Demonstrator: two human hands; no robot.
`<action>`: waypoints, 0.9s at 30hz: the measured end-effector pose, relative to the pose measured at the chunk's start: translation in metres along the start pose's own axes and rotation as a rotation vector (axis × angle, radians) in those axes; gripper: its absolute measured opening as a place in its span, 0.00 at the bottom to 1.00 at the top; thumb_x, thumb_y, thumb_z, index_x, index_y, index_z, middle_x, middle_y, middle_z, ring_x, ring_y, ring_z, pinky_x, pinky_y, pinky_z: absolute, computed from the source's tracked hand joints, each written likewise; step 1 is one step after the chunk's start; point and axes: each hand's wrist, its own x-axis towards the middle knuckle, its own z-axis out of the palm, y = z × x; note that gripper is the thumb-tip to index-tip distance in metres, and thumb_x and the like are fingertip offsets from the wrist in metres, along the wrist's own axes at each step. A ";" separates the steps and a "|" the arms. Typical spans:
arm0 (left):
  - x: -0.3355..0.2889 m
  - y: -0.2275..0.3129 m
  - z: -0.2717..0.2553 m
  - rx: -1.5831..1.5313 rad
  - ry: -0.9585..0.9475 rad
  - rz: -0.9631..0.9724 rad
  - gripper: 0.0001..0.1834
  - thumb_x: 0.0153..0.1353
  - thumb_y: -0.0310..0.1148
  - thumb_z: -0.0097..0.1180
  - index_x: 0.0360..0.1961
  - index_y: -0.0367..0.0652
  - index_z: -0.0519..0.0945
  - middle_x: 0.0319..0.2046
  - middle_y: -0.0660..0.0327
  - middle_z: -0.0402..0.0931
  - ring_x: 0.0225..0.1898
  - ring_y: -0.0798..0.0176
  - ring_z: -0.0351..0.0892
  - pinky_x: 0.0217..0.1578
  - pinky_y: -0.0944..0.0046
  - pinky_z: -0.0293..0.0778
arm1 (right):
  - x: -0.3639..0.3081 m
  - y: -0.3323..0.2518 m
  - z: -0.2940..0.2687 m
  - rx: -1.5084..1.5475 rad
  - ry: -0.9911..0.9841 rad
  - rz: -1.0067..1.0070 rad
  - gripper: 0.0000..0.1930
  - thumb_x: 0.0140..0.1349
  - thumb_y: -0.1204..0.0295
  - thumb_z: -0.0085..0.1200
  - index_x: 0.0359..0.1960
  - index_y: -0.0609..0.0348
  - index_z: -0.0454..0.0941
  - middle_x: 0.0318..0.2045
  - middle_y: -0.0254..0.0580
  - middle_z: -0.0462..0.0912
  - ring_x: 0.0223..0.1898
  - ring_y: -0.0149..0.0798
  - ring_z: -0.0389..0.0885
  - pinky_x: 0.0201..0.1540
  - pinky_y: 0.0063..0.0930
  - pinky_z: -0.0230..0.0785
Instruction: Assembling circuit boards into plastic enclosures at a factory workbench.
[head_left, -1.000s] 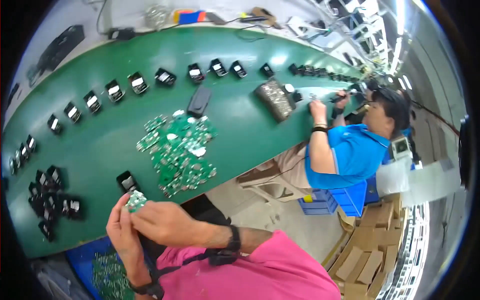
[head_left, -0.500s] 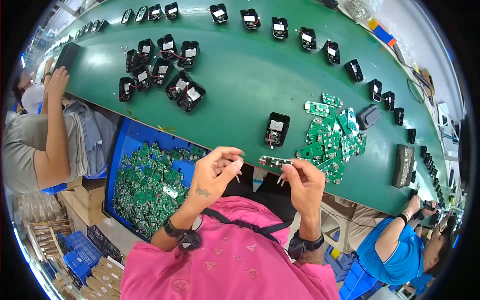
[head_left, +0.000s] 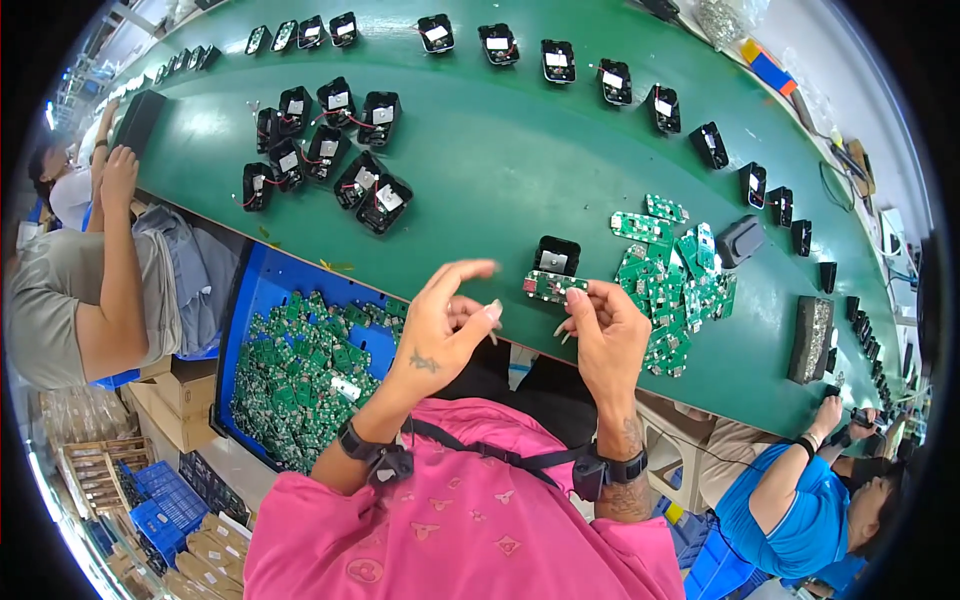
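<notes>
Pinched by its right end, a green circuit board (head_left: pixel 556 287) sits between the thumb and fingers of my right hand (head_left: pixel 607 322). Just beyond it on the bench stands an open black plastic housing (head_left: pixel 560 252) with a silvery block inside; the board covers its near part. My left hand (head_left: pixel 447 322) is raised to the left of the board, holding nothing, with fingers apart and partly curled. A loose heap of green circuit boards (head_left: pixel 678 285) lies to the right of my right hand.
Black housings with red wires (head_left: pixel 340 150) cluster at left on the green bench (head_left: pixel 480 150). More housings (head_left: pixel 558 62) form a curved row along the far side. A blue bin (head_left: pixel 232 350) of boards stands below the left edge. Co-workers sit on both sides.
My right hand has lifted the circuit board slightly away from me and turned its flat face into view, so it now overlaps the black housing. My left hand has shifted slightly right.
</notes>
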 end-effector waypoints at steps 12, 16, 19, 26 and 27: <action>0.049 0.016 0.013 0.149 -0.365 -0.002 0.43 0.55 0.18 0.56 0.74 0.46 0.59 0.62 0.56 0.67 0.37 0.71 0.75 0.38 0.70 0.77 | 0.003 -0.006 -0.004 0.009 -0.079 0.014 0.08 0.65 0.74 0.60 0.37 0.68 0.78 0.25 0.37 0.83 0.23 0.22 0.78 0.24 0.17 0.70; 0.049 0.007 0.013 0.100 -0.348 -0.036 0.43 0.55 0.16 0.54 0.74 0.45 0.58 0.52 0.58 0.72 0.36 0.75 0.76 0.35 0.73 0.75 | 0.007 -0.009 -0.001 -0.015 -0.059 0.014 0.08 0.65 0.75 0.60 0.36 0.69 0.77 0.24 0.37 0.83 0.23 0.22 0.78 0.24 0.17 0.70; 0.049 0.013 0.016 0.119 -0.365 -0.061 0.42 0.56 0.17 0.55 0.73 0.45 0.58 0.50 0.58 0.74 0.38 0.75 0.78 0.35 0.73 0.75 | 0.007 -0.008 0.002 -0.002 -0.087 -0.033 0.08 0.65 0.74 0.60 0.35 0.69 0.77 0.24 0.37 0.82 0.22 0.22 0.77 0.23 0.18 0.70; 0.051 0.002 0.017 0.108 -0.288 0.008 0.36 0.57 0.20 0.57 0.69 0.41 0.65 0.60 0.51 0.70 0.37 0.69 0.82 0.36 0.68 0.79 | 0.009 0.000 -0.003 -0.104 0.028 0.039 0.10 0.66 0.71 0.61 0.36 0.69 0.78 0.22 0.38 0.82 0.22 0.23 0.79 0.23 0.18 0.70; 0.054 0.001 0.018 0.114 -0.303 0.048 0.34 0.58 0.20 0.57 0.68 0.40 0.66 0.62 0.52 0.69 0.38 0.68 0.82 0.37 0.68 0.80 | 0.009 0.000 -0.003 -0.111 0.026 0.031 0.11 0.66 0.70 0.60 0.36 0.69 0.78 0.22 0.38 0.82 0.22 0.24 0.79 0.22 0.19 0.70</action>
